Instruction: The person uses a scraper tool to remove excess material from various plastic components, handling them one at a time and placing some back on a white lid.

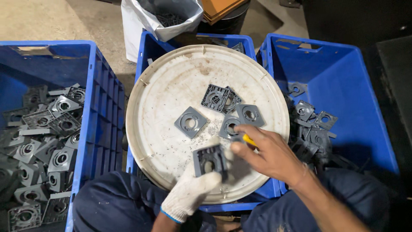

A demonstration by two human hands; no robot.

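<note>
Across my lap, the white lid (171, 103) serves as workbench; my gloved left hand (193, 189) clamps a grey plate (209, 160) upright so my right hand (266, 152), pinching a yellow-handled tool (249, 140), can trim it.

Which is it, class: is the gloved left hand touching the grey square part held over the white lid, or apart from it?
Touching. The head view shows the gloved left hand wrapped round the lower edge of the grey square part, its fingers pressed against it with no gap.
</note>
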